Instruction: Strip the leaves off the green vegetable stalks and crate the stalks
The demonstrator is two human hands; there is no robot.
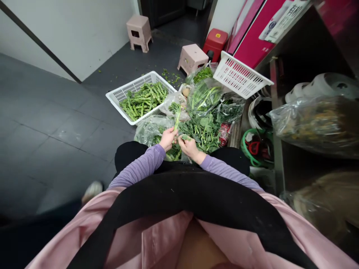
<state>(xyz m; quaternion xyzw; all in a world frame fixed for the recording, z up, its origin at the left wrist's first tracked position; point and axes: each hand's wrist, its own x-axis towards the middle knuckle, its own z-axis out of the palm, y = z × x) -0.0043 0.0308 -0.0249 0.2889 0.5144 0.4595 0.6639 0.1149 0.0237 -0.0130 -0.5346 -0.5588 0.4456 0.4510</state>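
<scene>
In the head view my left hand is closed around a broccolini stalk, its dark green floret end pointing up and away from me. Close beside it, near the stalk's lower end, my right hand is pinched, with a bit of pale green at its fingers; I cannot make out exactly what it is. Loose leafy greens lie just beyond my hands. To the left, a white slotted basket holds many trimmed green stalks.
Several clear bags of greens lie ahead. Two pink stools and a red bin stand farther back. A white basket is propped at right, near a metal shelf and a green basket. A shoe shows at left.
</scene>
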